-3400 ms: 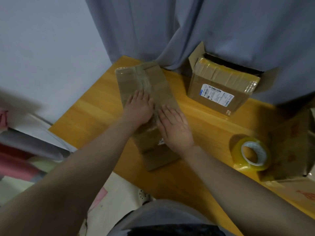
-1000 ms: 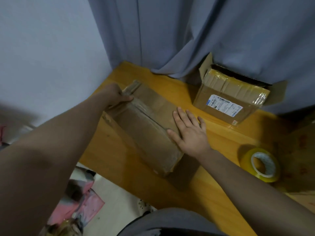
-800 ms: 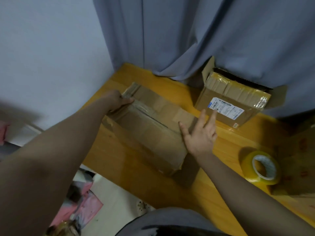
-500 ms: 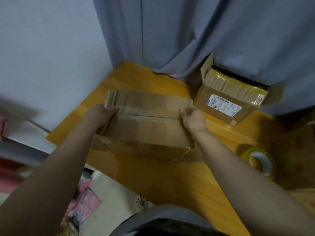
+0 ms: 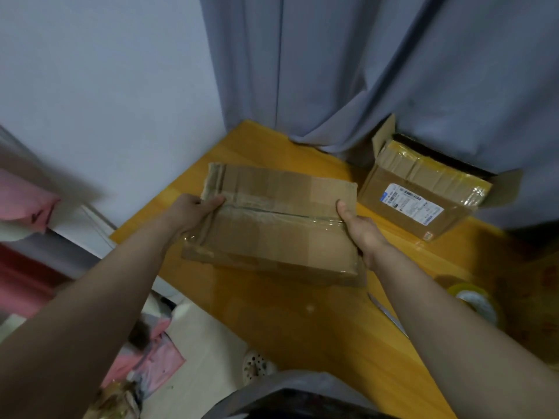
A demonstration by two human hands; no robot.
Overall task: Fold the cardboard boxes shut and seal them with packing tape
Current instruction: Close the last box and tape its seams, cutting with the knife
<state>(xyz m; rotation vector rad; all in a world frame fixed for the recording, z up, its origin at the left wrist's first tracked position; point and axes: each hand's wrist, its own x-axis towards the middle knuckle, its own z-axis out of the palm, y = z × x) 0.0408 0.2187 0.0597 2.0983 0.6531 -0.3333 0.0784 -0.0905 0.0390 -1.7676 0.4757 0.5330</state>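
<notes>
A worn brown cardboard box [image 5: 272, 234] lies crosswise on the wooden table [image 5: 302, 322], its top flaps meeting at a taped centre seam. My left hand [image 5: 193, 208] grips its left end, thumb on top at the seam. My right hand [image 5: 358, 228] grips its right end, thumb on the top face. A second box [image 5: 417, 195] with a white shipping label stands at the back right, flaps open. A yellow roll of packing tape [image 5: 475, 302] lies at the right edge, partly hidden by my right forearm.
A grey curtain [image 5: 363, 71] hangs behind the table and touches its back edge. A thin blade-like tool [image 5: 387, 316] lies on the table beside my right forearm. More cardboard [image 5: 541, 282] sits at the far right. The table's left edge drops to a cluttered floor.
The box was turned from lengthwise to crosswise on the table. My hands moved from pressing flat on its top to gripping its two ends.
</notes>
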